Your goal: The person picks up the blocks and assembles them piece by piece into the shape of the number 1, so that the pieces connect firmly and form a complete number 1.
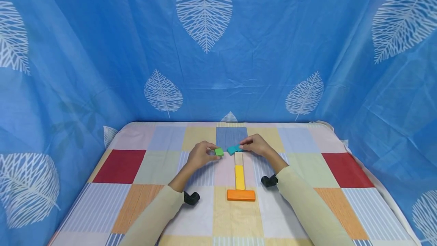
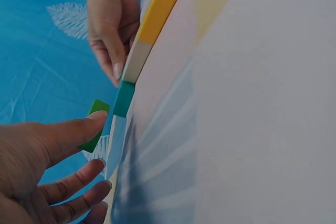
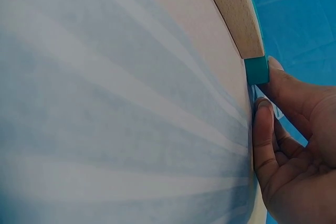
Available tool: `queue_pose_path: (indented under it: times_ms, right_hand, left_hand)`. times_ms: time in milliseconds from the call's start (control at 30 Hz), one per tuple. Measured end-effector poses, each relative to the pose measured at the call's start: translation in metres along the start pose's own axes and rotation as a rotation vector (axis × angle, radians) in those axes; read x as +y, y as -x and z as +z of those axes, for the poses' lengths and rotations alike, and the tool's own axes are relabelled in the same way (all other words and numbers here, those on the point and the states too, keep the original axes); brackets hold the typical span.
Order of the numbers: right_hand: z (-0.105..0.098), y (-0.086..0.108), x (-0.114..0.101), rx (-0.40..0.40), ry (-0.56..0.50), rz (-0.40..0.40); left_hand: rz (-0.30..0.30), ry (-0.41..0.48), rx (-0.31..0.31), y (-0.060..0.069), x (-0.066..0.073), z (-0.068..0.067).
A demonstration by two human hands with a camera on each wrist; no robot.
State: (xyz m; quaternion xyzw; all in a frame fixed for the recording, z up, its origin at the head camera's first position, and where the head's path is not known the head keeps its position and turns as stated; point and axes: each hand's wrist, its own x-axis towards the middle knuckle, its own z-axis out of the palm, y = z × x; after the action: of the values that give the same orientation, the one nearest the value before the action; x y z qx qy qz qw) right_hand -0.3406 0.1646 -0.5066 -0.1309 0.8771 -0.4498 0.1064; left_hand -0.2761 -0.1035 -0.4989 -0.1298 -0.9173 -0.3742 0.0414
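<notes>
My left hand (image 1: 200, 155) pinches a small green block (image 1: 219, 152) between thumb and fingers, left of the other blocks and apart from them. In the left wrist view the thumb lies over the green block (image 2: 93, 144). My right hand (image 1: 257, 145) holds the right end of a teal block (image 1: 232, 150) that lies crosswise at the far end of a plain wooden block (image 1: 238, 158). Whether the teal is one piece or two, I cannot tell. In the right wrist view the thumb touches the teal block (image 3: 257, 71); the fingertips behind it are partly hidden.
A yellow block (image 1: 240, 177) continues the line from the wooden one towards me. Across its near end lies an orange block (image 1: 241, 195). Everything lies on a patchwork cloth (image 1: 191, 219). A blue curtain (image 1: 239, 60) with leaf prints hangs behind and at both sides.
</notes>
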Motion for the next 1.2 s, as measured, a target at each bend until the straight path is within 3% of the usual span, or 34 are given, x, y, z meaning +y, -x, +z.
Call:
queue_pose_path:
  times_ms: [300, 633, 933, 1200]
  right_hand:
    - [0.000, -0.001, -0.001, -0.001, 0.004, 0.001]
    - [0.000, 0.000, -0.003, 0.004, 0.015, -0.016]
    - [0.001, -0.002, -0.001, 0.004, 0.029, -0.001]
    - [0.000, 0.000, -0.001, 0.012, 0.027, 0.001]
  left_hand:
    - [0.012, -0.046, -0.045, -0.002, 0.006, 0.009]
    - [-0.011, -0.094, -0.044, -0.006, 0.004, 0.019]
    - [0.059, -0.003, -0.078, -0.005, 0.001, 0.014]
    - [0.048, 0.033, -0.057, -0.004, 0.000, 0.015]
